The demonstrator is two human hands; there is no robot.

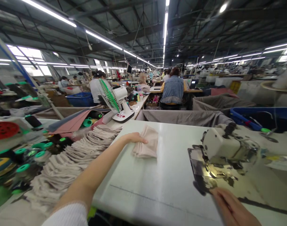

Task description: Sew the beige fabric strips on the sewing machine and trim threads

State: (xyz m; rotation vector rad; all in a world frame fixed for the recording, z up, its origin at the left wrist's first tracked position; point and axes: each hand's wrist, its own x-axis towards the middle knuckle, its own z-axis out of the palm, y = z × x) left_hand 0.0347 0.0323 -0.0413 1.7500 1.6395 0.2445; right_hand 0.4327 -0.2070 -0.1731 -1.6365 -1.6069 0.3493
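My left hand (137, 138) reaches across the white sewing table, its thumb on top of a small stack of folded beige fabric pieces (149, 144), gripping the stack's left side. The stack lies at or just above the tabletop, slightly blurred. At the lower right, my right hand (232, 207) is beside the front of the sewing machine (225, 150), below its lit needle area. Its fingers are drawn together, and anything between them is hidden. To the left of my left forearm runs a long row of overlapping beige fabric pieces (70, 166).
A white fan with green blades (110, 95) stands beyond the table's far left corner. Thread cones (24, 171) crowd the far left. A cloth-lined bin (181, 117) borders the table's far edge, and a blue tub (263, 116) is behind the machine. Co-workers sit farther ahead.
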